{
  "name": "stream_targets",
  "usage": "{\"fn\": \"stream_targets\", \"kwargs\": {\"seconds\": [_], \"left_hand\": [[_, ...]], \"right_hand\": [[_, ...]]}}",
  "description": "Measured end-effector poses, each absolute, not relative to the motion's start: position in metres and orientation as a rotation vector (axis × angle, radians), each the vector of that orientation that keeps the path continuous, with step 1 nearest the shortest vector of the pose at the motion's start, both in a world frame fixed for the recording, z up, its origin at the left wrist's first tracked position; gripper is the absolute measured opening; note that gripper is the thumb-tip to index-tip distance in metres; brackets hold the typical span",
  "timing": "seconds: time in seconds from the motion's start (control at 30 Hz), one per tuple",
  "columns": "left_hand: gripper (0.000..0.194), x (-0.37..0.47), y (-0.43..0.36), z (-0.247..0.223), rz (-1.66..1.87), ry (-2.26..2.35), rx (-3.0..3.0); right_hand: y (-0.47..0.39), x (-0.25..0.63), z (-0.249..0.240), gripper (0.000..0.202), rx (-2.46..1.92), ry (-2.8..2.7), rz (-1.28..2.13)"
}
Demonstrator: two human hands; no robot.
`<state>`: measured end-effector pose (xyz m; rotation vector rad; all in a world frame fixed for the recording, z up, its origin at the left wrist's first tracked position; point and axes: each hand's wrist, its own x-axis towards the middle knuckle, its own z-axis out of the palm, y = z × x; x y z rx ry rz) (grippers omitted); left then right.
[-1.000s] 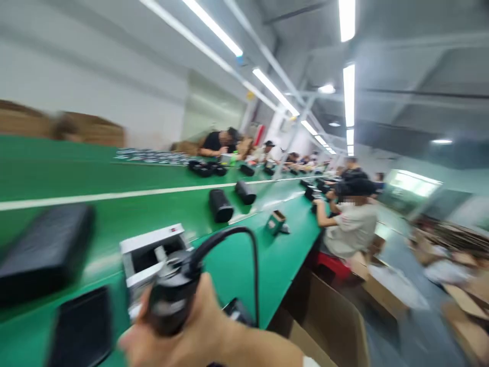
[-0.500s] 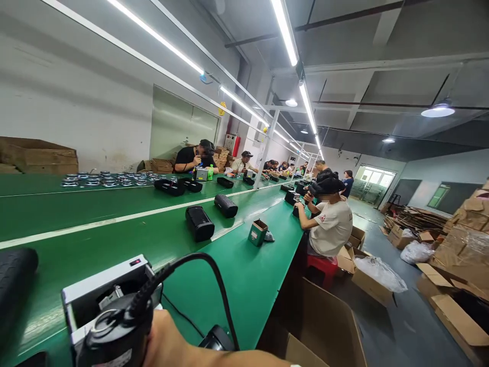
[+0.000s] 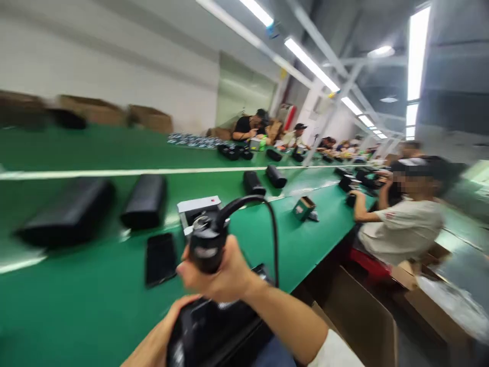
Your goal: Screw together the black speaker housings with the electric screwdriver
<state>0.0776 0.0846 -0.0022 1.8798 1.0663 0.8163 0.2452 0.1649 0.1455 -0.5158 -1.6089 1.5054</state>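
My right hand (image 3: 231, 275) is wrapped round a black electric screwdriver (image 3: 208, 247), held upright with a hanging ring on top and a thick cable arching off to the right. Below it, a glossy black speaker housing (image 3: 214, 331) lies near my body, blurred by motion. Along its left side my left hand (image 3: 178, 313) grips it, the fingertips partly hidden. The driver's tip is hidden behind my right hand, so contact with the housing cannot be made out. Just beyond the driver stands a white-and-black screw feeder (image 3: 199, 205) with a small red display.
On the green bench (image 3: 95, 306) lie a black phone (image 3: 160, 259) and black speaker housings (image 3: 144, 201). A small green box (image 3: 304, 208) stands to the right. A seated co-worker (image 3: 401, 214) works farther along. An open carton (image 3: 355, 311) is beside the bench edge.
The view has swung left and down. My right hand with the screwdriver has moved from the screw feeder to above the speaker housing. My left hand and that housing have come into view.
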Motion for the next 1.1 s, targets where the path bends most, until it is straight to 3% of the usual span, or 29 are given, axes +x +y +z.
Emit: {"fn": "stream_targets", "kwargs": {"seconds": [0.13,0.3,0.57,1.1], "left_hand": [[0.131,0.062,0.064,-0.036,0.751,1.092,1.76],[0.151,0.056,0.068,-0.049,0.734,1.02,1.776],[0.144,0.055,0.069,-0.045,0.773,0.932,1.813],[0.134,0.059,0.069,-0.032,0.801,0.916,1.76]], "right_hand": [[0.163,0.266,0.166,0.037,-0.473,-1.532,1.432],[0.197,0.283,0.205,0.022,-0.306,-1.375,0.972],[0.231,0.256,0.204,0.02,-0.369,-1.356,0.75],[0.246,0.247,0.189,0.021,-0.574,-1.334,0.782]]}}
